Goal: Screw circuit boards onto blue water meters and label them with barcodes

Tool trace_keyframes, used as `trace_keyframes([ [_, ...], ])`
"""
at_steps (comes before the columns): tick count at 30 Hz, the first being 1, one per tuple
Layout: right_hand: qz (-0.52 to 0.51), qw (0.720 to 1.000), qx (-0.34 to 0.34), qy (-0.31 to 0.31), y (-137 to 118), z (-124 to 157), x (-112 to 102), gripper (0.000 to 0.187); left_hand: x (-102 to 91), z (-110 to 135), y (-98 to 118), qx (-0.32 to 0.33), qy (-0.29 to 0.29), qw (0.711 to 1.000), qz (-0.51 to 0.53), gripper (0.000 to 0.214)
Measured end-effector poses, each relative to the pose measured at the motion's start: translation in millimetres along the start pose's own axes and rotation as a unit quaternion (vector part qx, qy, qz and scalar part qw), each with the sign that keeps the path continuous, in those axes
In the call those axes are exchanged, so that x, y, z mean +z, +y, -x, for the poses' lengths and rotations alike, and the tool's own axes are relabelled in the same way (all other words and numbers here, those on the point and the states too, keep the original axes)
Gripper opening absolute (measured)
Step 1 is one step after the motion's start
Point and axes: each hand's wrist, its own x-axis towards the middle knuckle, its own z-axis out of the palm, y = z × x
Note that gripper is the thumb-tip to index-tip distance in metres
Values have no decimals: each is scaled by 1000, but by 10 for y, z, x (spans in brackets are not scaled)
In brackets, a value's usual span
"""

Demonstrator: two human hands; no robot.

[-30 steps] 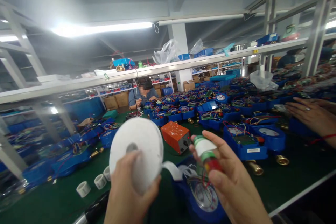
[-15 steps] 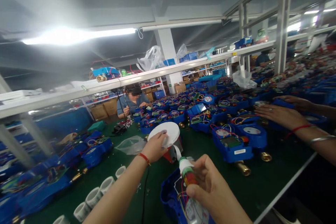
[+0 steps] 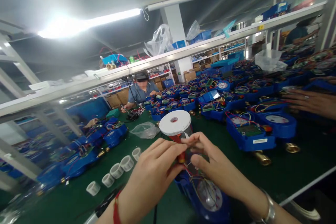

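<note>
My left hand is closed around an orange-red cylinder, which looks like a wrapped battery; most of it is hidden by the fingers. Close on its right, my right hand has its thumb apart from its bent index finger, whose tip reaches the cylinder's top. A strip of white tape curves down to that spot from a large white roll standing just behind. Below both hands lies a blue meter housing with thin wires and a round dial.
Several small white label rolls line the green bench at left. A clear plastic bag lies behind them. Blue meters with brass fittings crowd the right. A co-worker's hand is at far right; another person sits opposite.
My left hand has left the white roll and closed on the cylinder. The right thumb has parted from the cylinder. The view has shifted, so the bench appears farther right.
</note>
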Motion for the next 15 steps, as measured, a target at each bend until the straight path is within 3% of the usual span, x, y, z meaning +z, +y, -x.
trace_keyframes([
  [2, 104, 990, -46, 86, 24, 127, -66, 37, 9, 16, -68, -90, -2, 996, 23, 34],
  [5, 182, 951, -167, 185, 98, 420, -92, 12, 69, 38, -157, -220, -34, 969, 107, 33],
  [8, 247, 914, -300, 116, 206, 660, -16, 7, 167, 79, -240, -315, -63, 923, 211, 24],
  [10, 293, 895, -330, 62, 310, 724, 69, 11, 218, 114, -278, -352, -85, 897, 252, 27],
  [12, 310, 884, -340, 80, 435, 726, 155, 18, 242, 147, -292, -370, -108, 886, 256, 29],
  [15, 292, 871, -358, 165, 576, 702, 217, 27, 244, 175, -276, -390, -134, 881, 233, 30],
])
